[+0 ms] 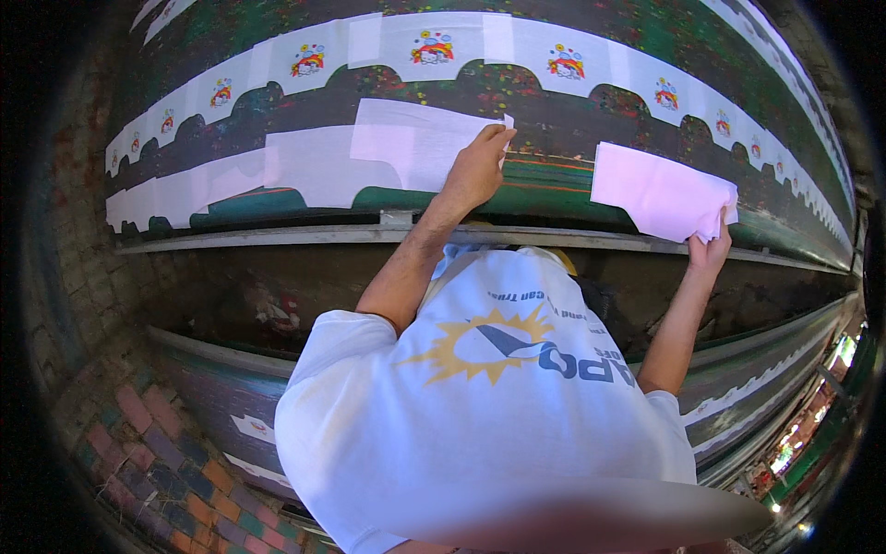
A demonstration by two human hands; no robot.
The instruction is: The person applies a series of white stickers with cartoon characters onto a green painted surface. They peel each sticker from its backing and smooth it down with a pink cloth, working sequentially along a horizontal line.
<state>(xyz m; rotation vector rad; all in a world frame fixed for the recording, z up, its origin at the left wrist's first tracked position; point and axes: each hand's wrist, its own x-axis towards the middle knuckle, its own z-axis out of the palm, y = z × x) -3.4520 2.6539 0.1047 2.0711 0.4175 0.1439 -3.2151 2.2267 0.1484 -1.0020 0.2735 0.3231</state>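
Note:
My left hand [476,168] is closed on the right-hand edge of a white cut fabric piece [406,125], which lies along the near side of the long dark table and overlaps the piece to its left. In my right hand [709,247], fingers and thumb grip the lower right corner of a stack of pale pink-white cut fabric pieces [655,189]. The stack rests on or just over the table's near edge; its layers show at the corner. Left of my left hand, a row of blank white pieces [314,166] with curved cutouts runs away along the table.
Farther across the table [544,120] lies a row of white pieces with colourful cartoon prints [432,46]. A metal rail [305,240] runs along the near edge. Behind me is another long table [221,379] with white pieces, and coloured paving bricks [166,434] cover the floor.

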